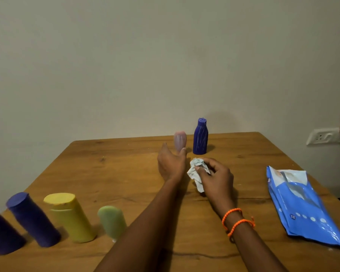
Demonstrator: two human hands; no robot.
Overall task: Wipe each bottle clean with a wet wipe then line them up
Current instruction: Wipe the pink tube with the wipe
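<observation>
A pink bottle (180, 141) and a taller blue bottle (200, 137) stand side by side at the far middle of the wooden table (126, 173). My left hand (171, 163) is stretched out just in front of the pink bottle, fingers spread and holding nothing. Beside it, my right hand (214, 178) grips a crumpled white wet wipe (196, 170). Along the near left stand several bottles in a row: a dark blue one (0, 232) at the frame's edge, another dark blue (32, 219), a yellow (71, 216) and a pale green one (112, 221).
A blue pack of wet wipes (302, 209) lies flat near the table's right edge. A plain wall rises behind the table, with a white wall socket (322, 136) at the right.
</observation>
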